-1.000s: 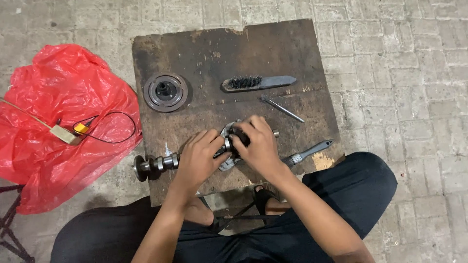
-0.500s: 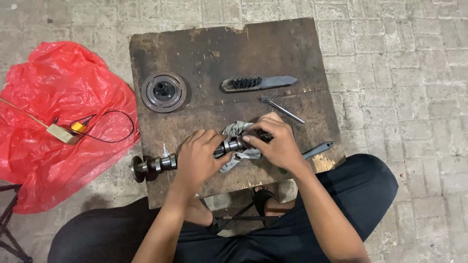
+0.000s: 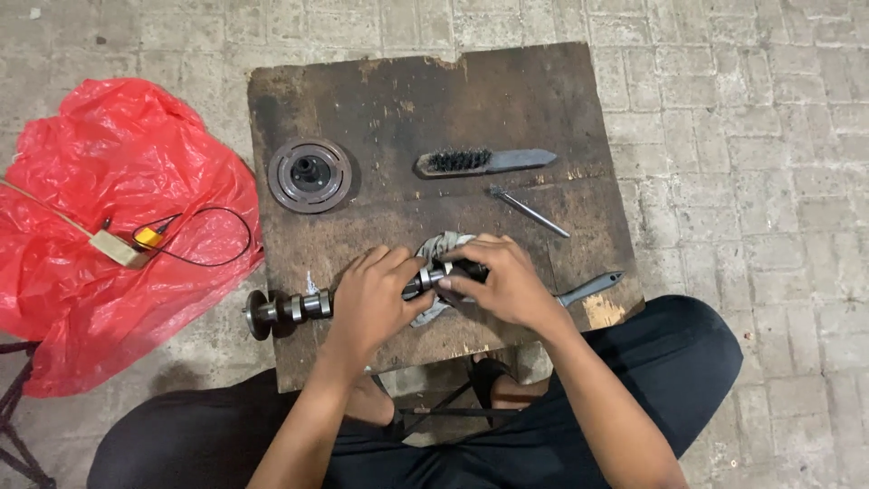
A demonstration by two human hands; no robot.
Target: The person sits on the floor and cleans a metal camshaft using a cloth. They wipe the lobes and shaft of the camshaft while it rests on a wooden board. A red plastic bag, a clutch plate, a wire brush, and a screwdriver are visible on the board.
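Note:
A dark metal camshaft (image 3: 288, 308) lies across the near part of a worn wooden board (image 3: 434, 100). My left hand (image 3: 373, 297) grips the shaft around its middle. My right hand (image 3: 503, 282) is closed over the shaft's right end together with a grey rag (image 3: 438, 246) that sticks out above and below the fingers. The shaft's left end with its round flange juts past the board's left edge.
On the board lie a round metal disc (image 3: 310, 174), a wire brush (image 3: 484, 161), a thin metal rod (image 3: 529, 212) and a grey tool handle (image 3: 590, 288). A red plastic sheet (image 3: 100, 226) with a small wired block (image 3: 119, 246) lies on the brick floor at left.
My right hand shifted along the shaft's right end with the rag, first out to the right, then back left. The left hand kept its hold and the shaft stayed in place.

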